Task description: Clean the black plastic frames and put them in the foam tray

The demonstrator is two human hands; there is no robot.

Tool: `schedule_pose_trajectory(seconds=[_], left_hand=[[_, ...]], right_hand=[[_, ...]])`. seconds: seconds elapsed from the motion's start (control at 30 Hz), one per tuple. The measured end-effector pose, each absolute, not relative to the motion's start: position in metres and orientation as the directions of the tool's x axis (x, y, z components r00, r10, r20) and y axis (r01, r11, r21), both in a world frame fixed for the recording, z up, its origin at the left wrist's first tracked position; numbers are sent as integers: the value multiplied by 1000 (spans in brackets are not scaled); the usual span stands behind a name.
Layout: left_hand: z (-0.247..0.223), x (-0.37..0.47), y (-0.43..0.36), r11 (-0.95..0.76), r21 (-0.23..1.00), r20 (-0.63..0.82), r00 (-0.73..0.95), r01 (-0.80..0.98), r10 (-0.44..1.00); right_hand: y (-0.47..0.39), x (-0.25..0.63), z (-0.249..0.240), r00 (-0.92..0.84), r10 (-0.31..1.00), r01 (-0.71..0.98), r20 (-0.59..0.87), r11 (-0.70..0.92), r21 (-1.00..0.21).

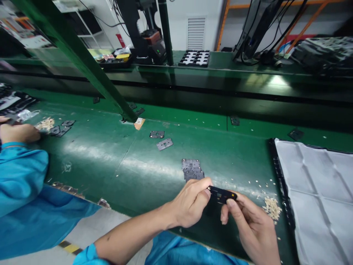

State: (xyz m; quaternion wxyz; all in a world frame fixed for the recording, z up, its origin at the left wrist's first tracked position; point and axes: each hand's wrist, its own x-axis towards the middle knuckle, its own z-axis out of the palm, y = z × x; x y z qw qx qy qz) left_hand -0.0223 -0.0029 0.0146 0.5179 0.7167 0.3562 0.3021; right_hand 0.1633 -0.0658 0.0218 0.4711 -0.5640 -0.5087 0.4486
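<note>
Between my two hands, just above the green table, is a small black rectangular plate with cut-outs and a yellow patch at its right end. My left hand pinches its left end, where a tiny pale bit shows by the fingertips. The thumb and fingers of my right hand close on its right end. Directly beyond my left hand lies an overlapping stack of similar dark plates. A heap of small beige pieces lies to the right of my right hand, with several scattered around it.
A black tray lined with white sheeting stands at the right. Loose plates lie farther back on the green table. A green post slants down to the table. At the left, a co-worker's hand is near another beige heap.
</note>
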Motion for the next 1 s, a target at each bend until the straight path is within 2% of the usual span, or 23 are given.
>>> schedule_pose_trajectory(seconds=[0.33,0.73,1.0], left_hand=[[5,-19,-6,-163,975,72,476,152,876],[2,-20,-6,-177,978,104,473,111,875],[6,-20,-5,-210,967,111,503,145,857]], right_hand=[[-67,158,18,81,996,148,35,23,-989],[-68,158,17,66,996,218,59,44,-975],[-67,161,13,65,997,240,52,35,-970]])
